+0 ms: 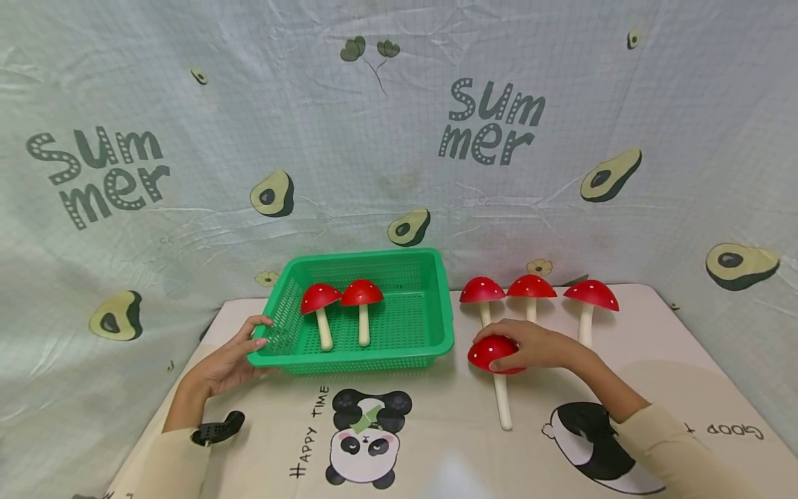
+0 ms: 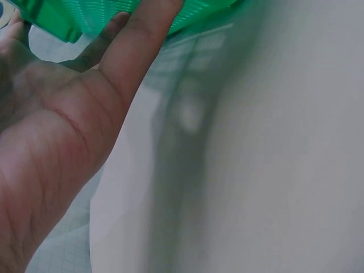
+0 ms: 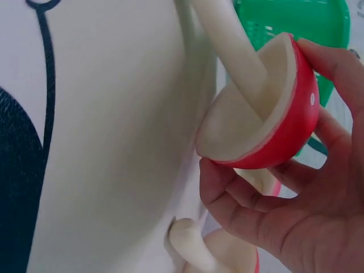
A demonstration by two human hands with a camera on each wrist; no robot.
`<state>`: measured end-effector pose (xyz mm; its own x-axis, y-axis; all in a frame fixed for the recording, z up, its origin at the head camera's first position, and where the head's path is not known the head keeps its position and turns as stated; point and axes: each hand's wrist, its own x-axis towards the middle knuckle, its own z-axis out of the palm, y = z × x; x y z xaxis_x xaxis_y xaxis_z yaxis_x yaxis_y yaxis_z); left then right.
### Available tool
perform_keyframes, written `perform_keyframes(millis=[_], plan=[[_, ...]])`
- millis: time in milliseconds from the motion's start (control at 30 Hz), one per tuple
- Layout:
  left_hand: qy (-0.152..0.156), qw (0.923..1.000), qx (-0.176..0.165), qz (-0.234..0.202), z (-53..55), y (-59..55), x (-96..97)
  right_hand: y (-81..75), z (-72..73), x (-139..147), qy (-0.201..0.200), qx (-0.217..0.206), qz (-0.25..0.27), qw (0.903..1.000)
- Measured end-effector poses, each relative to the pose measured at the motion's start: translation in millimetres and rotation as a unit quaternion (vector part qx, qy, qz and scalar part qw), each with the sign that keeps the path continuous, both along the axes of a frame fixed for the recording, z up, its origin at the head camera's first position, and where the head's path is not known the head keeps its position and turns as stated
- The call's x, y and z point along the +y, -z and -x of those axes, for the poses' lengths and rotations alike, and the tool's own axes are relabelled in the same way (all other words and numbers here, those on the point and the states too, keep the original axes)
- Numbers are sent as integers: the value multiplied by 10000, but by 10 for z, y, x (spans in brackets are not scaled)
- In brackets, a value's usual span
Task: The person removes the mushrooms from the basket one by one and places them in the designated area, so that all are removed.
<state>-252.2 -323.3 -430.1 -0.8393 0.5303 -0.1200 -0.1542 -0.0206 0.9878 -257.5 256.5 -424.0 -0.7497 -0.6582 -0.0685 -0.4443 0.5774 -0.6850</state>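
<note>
My right hand [image 1: 524, 346] grips a toy mushroom [image 3: 304, 119] by its red, white-dotted cap, fingers and thumb spread round the cap's edge. The pale stem points toward the front of the table. To the left stands a green plastic basket [image 1: 439, 305] with perforated walls. Inside it, a red-capped mushroom [image 1: 321, 298] leans beside a second mushroom [image 1: 362, 294], stems toward the front. At the basket's left front corner, my left hand [image 1: 227, 360] holds the side, fingertips at the rim; in the left wrist view one finger reaches along the basket's wall [image 2: 94, 14].
Behind my right hand three more mushrooms lie in a row: one left [image 1: 483, 290], one in the middle [image 1: 531, 285] and one right [image 1: 591, 294]. A printed cloth [image 1: 449, 416] covers the table. A patterned curtain [image 1: 349, 180] hangs right behind the basket.
</note>
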Motion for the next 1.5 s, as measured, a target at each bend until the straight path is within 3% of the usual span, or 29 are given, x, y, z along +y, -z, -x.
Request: perform_keyframes(millis=[400,733,967,1233,1500], plan=[[-78,9999,-27,68,-10,-11,-4,24,21,-70,145,208,28,9997],[-138,9998,9,112,-9,7,3,76,30,-37,146,109,153,9997],[-74,10000,-2,46,-10,0,16,77,-18,29,412,-24,176,9990],[-7,10000,-12,-27,7,4,13,-43,-43,97,457,2,17,9990],[40,10000,57,0,5,14,10,-239,-26,129,636,645,-72,9959]])
